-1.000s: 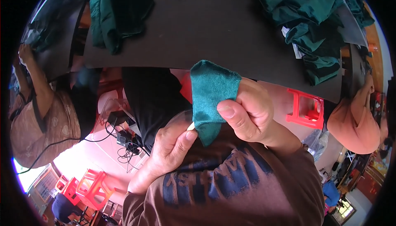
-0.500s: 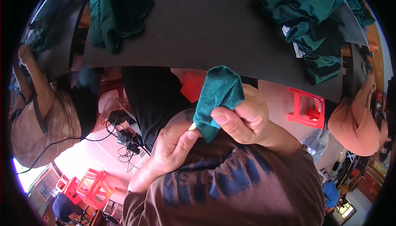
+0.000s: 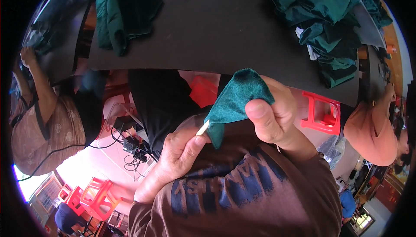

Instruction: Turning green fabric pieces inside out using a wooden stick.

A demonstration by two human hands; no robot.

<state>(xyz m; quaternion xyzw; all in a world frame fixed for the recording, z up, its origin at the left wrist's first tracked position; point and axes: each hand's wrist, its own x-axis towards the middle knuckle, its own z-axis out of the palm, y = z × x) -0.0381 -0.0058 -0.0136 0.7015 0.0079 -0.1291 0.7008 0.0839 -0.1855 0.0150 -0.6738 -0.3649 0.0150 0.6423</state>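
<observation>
A small piece of dark green velvet fabric (image 3: pixel 241 93) is stretched between my hands, above my lap and just off the table's near edge. My right hand (image 3: pixel 274 115) pinches its right side, thumb in front and fingers behind. In my left hand (image 3: pixel 180 151), a slim pale stick (image 3: pixel 203 128) is gripped between thumb and fingers. The stick's upper end touches the lower left corner of the fabric, where a narrow green flap hangs down. Whether its tip goes inside the fabric I cannot tell. Fingers behind the fabric are hidden.
The dark table (image 3: pixel 208 25) lies ahead. Folded green velvet (image 3: pixel 123 16) rests on its left, a larger crumpled pile (image 3: pixel 327 29) on its right. A red stool (image 3: pixel 321 112) stands at right. Co-workers sit at either side; tangled black cables (image 3: pixel 136 148) lie at left.
My right hand has moved slightly right and pulled the fabric out sideways, tilting it from upright to slanted. More of the pale stick shows. My left hand has barely moved.
</observation>
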